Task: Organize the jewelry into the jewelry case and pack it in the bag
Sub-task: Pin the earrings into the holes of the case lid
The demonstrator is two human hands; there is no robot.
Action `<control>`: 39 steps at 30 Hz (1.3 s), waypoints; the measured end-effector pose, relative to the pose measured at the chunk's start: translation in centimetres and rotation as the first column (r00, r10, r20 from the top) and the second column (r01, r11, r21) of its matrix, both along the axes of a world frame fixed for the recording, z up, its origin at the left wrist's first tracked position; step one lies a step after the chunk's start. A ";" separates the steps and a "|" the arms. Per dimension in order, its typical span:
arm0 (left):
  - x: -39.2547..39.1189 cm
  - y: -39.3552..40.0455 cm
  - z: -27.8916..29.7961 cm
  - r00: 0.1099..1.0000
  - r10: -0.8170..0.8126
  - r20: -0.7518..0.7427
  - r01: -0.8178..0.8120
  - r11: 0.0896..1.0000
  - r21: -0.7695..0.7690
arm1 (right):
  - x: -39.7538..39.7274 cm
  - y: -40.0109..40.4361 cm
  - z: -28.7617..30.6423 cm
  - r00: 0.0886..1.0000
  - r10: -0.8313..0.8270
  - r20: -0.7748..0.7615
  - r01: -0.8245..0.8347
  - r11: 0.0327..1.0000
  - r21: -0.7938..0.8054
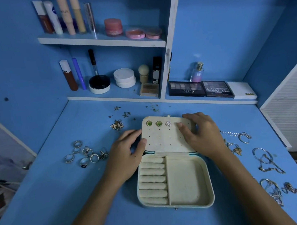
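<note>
Head view. The jewelry case [174,180] lies open at the middle of the blue table [79,195]. Its base holds a column of ring rolls [153,180] on the left and one plain compartment [187,180] on the right; both hold no jewelry. The lid panel [165,138] is folded back, away from the person, and is pierced with rows of small holes. Three earrings are fixed along its far edge: two green studs [153,123] and one silver stud [168,124].

The left hand [128,152] holds the left edge of the lid panel, thumb on the panel face and fingers curled round the rim. The right hand [201,134] lies on the right part of the panel, fingers spread and bent over its far edge; whether this grip pinches anything cannot be told.

A group of rings [85,153] lies on the table left of the case. Loose earrings [117,124] lie beyond them. Necklaces and chains [266,165] lie to the right. Cosmetics stand on the shelves [101,41] behind.
</note>
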State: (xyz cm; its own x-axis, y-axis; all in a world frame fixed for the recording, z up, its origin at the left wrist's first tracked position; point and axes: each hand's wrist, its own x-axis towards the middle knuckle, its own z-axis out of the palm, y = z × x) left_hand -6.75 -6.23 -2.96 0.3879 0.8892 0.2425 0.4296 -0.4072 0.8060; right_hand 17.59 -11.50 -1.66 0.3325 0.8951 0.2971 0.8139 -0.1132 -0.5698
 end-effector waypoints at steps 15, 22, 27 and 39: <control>0.0 0.1 0.1 0.999 0.020 0.035 -0.020 1.000 -0.002 | -0.9 3.9 2.3 0.997 0.069 0.027 -0.073 0.987 0.141; 0.0 0.2 0.1 0.999 0.011 0.033 -0.011 1.000 0.012 | -4.0 8.1 4.4 0.947 0.296 0.125 -0.312 0.941 0.134; 0.1 0.2 0.1 0.999 0.017 0.034 -0.018 1.000 0.021 | -6.5 11.5 4.8 0.885 0.438 0.155 -0.446 0.895 0.022; 0.1 0.5 -0.1 1.000 0.015 0.011 -0.016 1.000 0.012 | -10.3 15.2 5.3 0.781 0.617 0.101 -0.544 0.750 -0.377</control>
State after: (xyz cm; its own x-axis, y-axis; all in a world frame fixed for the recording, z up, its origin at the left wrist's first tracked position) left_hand -6.67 -5.76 -3.06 0.3713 0.8920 0.2579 0.4271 -0.4107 0.8056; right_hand 7.31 3.68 3.69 -0.3185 0.9474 -0.0299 0.8725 0.2807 -0.4000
